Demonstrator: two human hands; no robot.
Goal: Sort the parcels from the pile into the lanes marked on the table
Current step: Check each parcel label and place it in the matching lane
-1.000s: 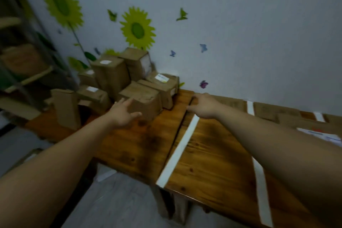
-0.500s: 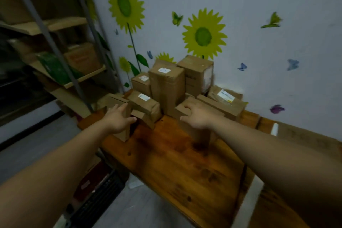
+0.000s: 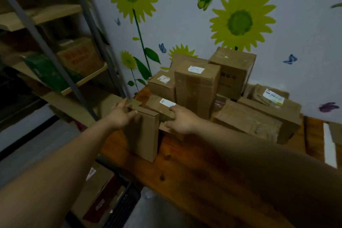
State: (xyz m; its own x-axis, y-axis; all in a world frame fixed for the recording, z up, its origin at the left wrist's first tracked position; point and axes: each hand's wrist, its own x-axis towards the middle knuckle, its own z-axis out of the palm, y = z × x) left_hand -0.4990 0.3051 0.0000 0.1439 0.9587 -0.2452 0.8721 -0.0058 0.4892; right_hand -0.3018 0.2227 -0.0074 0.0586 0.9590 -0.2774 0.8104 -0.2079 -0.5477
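Observation:
A pile of brown cardboard parcels (image 3: 197, 87) stands at the table's far left corner against the wall. In front of it stands an upright slim parcel (image 3: 143, 135) near the table's left edge. My left hand (image 3: 121, 114) touches its top left corner, fingers stretched out and thumb lying on its top edge. My right hand (image 3: 182, 121) reaches onto a low parcel with a white label (image 3: 159, 104) just behind the slim one, fingers extended against its near side. A strip of white lane tape (image 3: 330, 146) shows at the far right of the wooden table (image 3: 185, 164).
A metal shelf rack (image 3: 55, 72) with boxes and green bags stands close on the left. More boxes and a dark crate (image 3: 103, 196) lie on the floor under the table's edge. Flat parcels (image 3: 248, 123) fill the pile's right side.
The view has swung further left and closer to the pile. My right hand moved left from the flat parcel to the low labelled one. My left hand stays at the slim upright parcel.

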